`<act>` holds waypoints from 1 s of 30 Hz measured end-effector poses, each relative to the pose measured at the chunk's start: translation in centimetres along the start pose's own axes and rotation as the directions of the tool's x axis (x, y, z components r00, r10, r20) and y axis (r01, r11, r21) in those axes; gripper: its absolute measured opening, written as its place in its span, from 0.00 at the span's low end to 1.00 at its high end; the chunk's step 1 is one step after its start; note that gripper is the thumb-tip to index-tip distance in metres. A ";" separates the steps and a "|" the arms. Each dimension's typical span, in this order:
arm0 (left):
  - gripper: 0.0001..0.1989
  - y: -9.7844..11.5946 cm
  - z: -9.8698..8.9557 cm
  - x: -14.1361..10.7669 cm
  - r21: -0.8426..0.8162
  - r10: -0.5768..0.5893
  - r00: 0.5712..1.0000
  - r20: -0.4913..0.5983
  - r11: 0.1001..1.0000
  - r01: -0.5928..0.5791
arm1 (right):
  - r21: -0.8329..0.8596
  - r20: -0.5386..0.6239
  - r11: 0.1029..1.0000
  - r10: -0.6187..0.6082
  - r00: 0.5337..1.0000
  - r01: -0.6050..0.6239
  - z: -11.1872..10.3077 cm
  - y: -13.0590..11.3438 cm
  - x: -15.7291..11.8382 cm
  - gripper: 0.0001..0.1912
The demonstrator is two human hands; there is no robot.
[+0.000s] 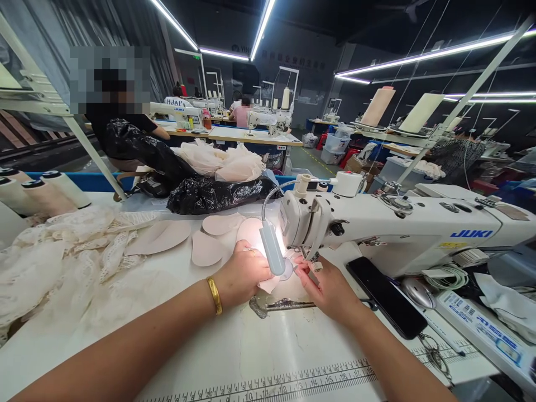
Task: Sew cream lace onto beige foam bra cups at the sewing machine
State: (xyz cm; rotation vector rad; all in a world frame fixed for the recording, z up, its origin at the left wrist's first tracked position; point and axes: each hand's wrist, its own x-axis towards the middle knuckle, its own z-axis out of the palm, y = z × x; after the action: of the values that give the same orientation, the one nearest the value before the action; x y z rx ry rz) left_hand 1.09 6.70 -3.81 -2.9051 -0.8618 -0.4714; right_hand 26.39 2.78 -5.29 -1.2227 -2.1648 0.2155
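Under the head of a white sewing machine (402, 223), a small pale pink fabric piece (268, 283) lies beside the needle area. My left hand (245, 271), with a gold bangle at the wrist, is closed on this piece, its fingers partly behind the grey lamp (272, 248). Fingers bent, my right hand (324, 282) touches the fabric's right side close to the presser foot; its fingertips are pressed together. Flat pink cup-shaped pieces (208, 249) rest left of the machine. Glare from the lamp hides part of the fabric.
Cream lace fabric (62, 262) is heaped on the left, near thread cones (65, 187). A black plastic bag (218, 192) lies behind the pieces. A black phone (387, 296), a pen and a box (486, 335) are at right. Another person (121, 111) sits at back left.
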 end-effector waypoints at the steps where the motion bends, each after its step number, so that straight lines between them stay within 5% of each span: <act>1: 0.16 0.0 0.0 0.0 -0.007 0.000 1.000 0.004 1.000 0.000 | -0.003 0.005 1.000 -0.002 1.000 0.002 0.0 0.0 -0.1 0.06; 9: 0.16 0.4 0.2 -0.3 0.007 0.017 1.000 -0.008 1.000 -0.017 | -0.034 0.147 0.999 -0.004 0.989 0.009 -0.1 -0.4 -0.5 0.09; 14: 0.08 1.4 0.6 -0.9 0.026 0.064 0.993 -0.097 0.998 -0.062 | 0.062 0.239 0.987 -0.160 0.958 0.149 -0.4 -1.0 -0.2 0.10; 18: 0.11 2.4 0.6 -1.4 0.010 0.117 0.983 -0.143 0.993 -0.116 | 0.072 0.319 0.971 -0.238 0.917 0.227 -0.6 -1.4 -0.1 0.12; 30: 0.09 2.2 0.3 -0.2 0.055 0.043 0.999 -0.015 0.998 -0.042 | 0.019 0.218 0.991 -0.130 0.967 0.129 0.3 -0.9 0.0 0.13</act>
State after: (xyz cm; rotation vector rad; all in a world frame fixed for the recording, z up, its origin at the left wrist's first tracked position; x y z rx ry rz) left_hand 2.19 4.82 -4.17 -2.8594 -0.7968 -0.4606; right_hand 25.54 2.30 -5.12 -1.0922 -2.4230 0.3126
